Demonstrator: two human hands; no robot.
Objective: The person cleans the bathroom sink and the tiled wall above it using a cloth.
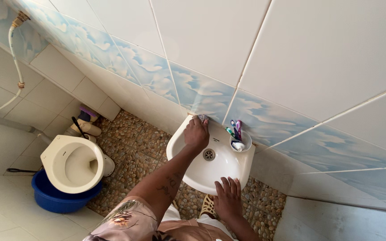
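Note:
A small white wash basin (188, 134) with a metal drain (208, 154) hangs on the tiled wall. My left hand (196, 133) is at the basin's back left corner, its fingers closed on a small greyish cloth (203, 118) pressed against the rim by the wall. My right hand (228, 195) lies flat on the basin's front edge, fingers spread, holding nothing. A white cup (240, 143) with several toothbrushes and a tube stands at the basin's back right.
A white toilet bowl (72, 163) stands at the left over a blue basin (52, 198). Behind it are a brush and bottles (85, 122). A white hose (15, 67) runs down the left wall. The floor is pebble-patterned tile (130, 147).

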